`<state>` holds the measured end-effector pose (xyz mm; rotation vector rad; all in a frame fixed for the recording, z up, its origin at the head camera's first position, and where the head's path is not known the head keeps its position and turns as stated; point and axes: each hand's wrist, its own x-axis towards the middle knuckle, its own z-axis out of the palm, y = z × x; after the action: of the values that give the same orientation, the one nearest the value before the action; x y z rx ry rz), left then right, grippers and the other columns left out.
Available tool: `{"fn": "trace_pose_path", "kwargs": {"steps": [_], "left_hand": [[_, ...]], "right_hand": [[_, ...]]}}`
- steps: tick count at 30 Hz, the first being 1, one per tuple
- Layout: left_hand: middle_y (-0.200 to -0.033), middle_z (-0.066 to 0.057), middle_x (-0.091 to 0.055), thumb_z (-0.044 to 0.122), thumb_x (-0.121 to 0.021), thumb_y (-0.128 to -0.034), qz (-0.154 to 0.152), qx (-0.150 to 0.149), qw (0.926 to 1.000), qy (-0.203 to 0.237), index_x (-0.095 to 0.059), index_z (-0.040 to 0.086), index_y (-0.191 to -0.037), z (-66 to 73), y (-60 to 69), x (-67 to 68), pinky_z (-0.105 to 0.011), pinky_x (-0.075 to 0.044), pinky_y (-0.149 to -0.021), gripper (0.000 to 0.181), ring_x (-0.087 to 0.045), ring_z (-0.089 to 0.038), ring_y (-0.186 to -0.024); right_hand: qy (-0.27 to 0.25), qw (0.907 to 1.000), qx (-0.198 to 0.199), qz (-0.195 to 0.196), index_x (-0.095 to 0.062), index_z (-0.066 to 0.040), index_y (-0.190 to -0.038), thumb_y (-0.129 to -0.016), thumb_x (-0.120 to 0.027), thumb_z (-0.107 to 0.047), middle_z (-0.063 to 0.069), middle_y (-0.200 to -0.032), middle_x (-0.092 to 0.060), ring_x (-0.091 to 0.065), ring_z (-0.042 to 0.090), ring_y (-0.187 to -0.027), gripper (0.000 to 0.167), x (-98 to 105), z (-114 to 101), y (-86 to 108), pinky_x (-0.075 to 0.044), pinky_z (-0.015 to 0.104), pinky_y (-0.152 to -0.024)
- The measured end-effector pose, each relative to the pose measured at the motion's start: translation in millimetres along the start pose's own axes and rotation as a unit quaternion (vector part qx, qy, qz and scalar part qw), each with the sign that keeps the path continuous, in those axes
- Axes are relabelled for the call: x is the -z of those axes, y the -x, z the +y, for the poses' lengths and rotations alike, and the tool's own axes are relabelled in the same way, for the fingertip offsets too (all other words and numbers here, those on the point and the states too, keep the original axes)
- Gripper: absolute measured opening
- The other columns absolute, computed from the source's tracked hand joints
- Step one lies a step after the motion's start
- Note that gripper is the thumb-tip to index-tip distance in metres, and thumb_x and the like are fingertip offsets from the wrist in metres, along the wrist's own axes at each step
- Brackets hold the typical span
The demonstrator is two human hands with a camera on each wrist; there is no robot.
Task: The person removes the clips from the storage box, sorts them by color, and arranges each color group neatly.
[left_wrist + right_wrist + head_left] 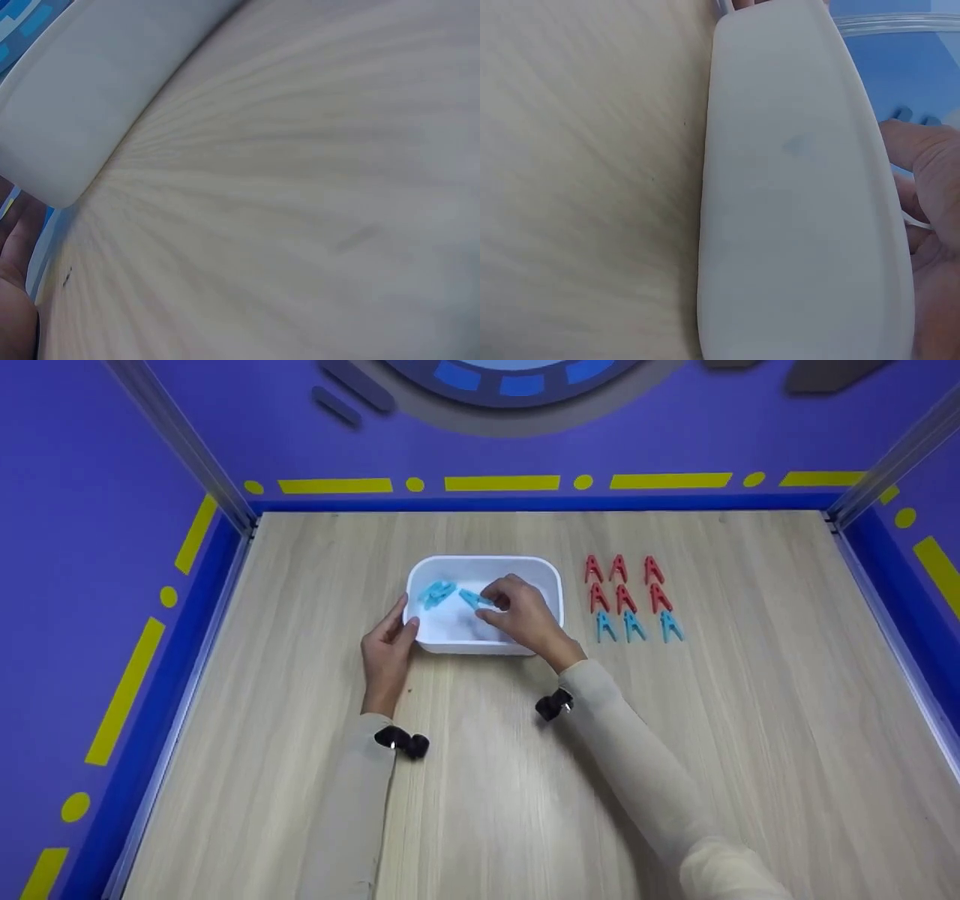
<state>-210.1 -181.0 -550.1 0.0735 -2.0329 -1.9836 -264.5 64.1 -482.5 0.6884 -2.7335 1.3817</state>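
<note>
A white rectangular tub (480, 647) holds a small heap of light-blue clothespins (438, 593) at its left end. My left hand (386, 649) grips the tub's left side, its thumb at the rim near the front corner and its fingers along the outer wall. In the left wrist view, part of that hand (19, 240) shows beside the tub's corner. Reaching over the front right, my right hand (521, 613) pinches a light-blue clothespin (471, 598) inside the tub. The tub's wall hides that clothespin in the right wrist view, where the hand (937, 180) shows beyond the rim.
Right of the tub, clothespins stand in rows on the wooden table (480, 780): two rows of red clothespins (625, 598) and, nearest me, a row of blue clothespins (634, 626). Blue panels with yellow marks (502, 483) enclose the table at the back and sides.
</note>
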Motion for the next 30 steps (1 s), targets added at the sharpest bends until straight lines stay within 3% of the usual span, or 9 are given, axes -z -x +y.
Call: {"fn": "trace_pose_path", "kwargs": {"steps": [15,24,27,30], "left_hand": [[-0.157,-0.003,-0.054,0.010,-0.069,-0.1046,0.004,0.027,0.9995,0.013,-0.059,0.010,-0.150,2.6,-1.2,-1.7,-0.030,-0.040,-0.119,0.047,-0.044,-0.015,-0.149],[-0.158,-0.009,-0.052,0.008,-0.068,-0.1048,-0.001,0.034,0.9994,0.009,-0.056,0.003,-0.151,33.1,8.3,-3.9,-0.029,-0.039,-0.119,0.048,-0.043,-0.019,-0.150],[-0.157,-0.005,-0.053,0.008,-0.068,-0.1048,0.000,0.032,0.9995,0.002,-0.057,0.005,-0.151,32.2,8.1,-3.5,-0.026,-0.040,-0.118,0.047,-0.044,-0.017,-0.149],[-0.156,0.001,-0.055,0.012,-0.069,-0.1052,-0.003,0.017,0.9998,-0.005,-0.059,0.011,-0.151,18.2,5.1,-1.2,-0.025,-0.041,-0.117,0.047,-0.046,-0.011,-0.147]], "right_hand": [[-0.025,0.9963,-0.031,0.076,-0.071,-0.005,-0.123,-0.097,-0.082,-0.018,0.008,-0.115,-0.066,-0.065,0.022,-0.103,0.031,29.6,7.1,38.5,-0.058,0.040,-0.097],[-0.050,0.9841,-0.027,0.168,-0.072,-0.001,-0.121,-0.095,-0.083,-0.015,0.011,-0.112,-0.068,-0.067,0.023,-0.100,0.031,42.9,16.9,58.3,-0.059,0.042,-0.095],[-0.058,0.9803,-0.049,0.182,-0.072,-0.002,-0.120,-0.095,-0.083,-0.013,0.010,-0.113,-0.068,-0.066,0.022,-0.100,0.030,48.0,20.1,65.3,-0.059,0.041,-0.094],[-0.058,0.9768,-0.075,0.192,-0.073,-0.004,-0.120,-0.095,-0.083,-0.014,0.008,-0.112,-0.068,-0.065,0.019,-0.099,0.028,52.7,25.4,73.3,-0.058,0.034,-0.092]]}}
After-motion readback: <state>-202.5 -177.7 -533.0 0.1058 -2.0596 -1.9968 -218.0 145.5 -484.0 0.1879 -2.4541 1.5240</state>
